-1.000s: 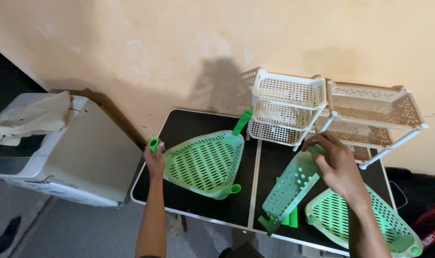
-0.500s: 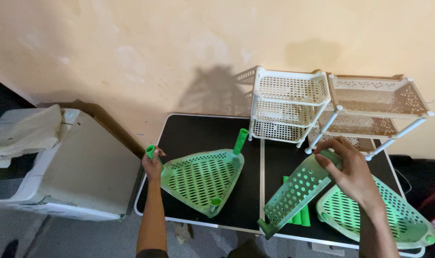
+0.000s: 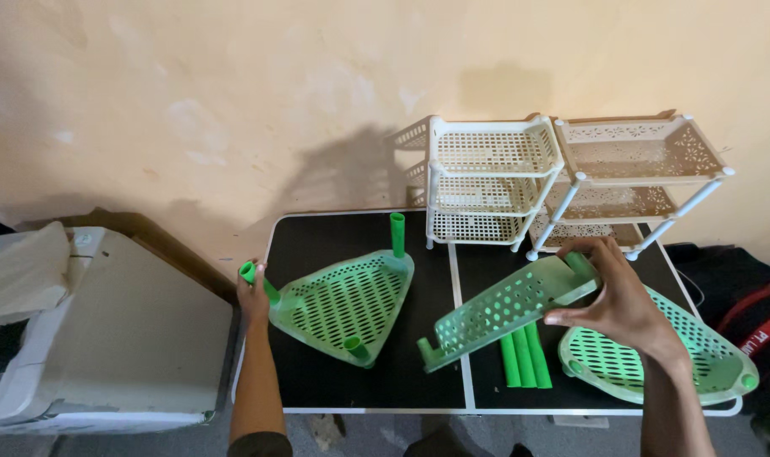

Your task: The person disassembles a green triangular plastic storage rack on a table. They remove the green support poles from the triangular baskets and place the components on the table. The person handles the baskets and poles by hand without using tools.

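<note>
Both forearms come in from the near edge, bare from elbow to fingers, with no watch, ring, band or glove on either. The left hand (image 3: 254, 292) sits on a slim forearm; at its near end a dark sleeve edge shows. The right hand (image 3: 619, 296) is broader, its forearm bare to the frame's edge.

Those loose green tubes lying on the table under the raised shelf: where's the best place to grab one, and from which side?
Probably the near ends of the green tubes, coming from the table's front edge. They lie side by side, pointing front to back; their far ends sit under the tilted green shelf held by the right hand. The outermost tube, beside the green tray, looks easiest to pinch.
</note>
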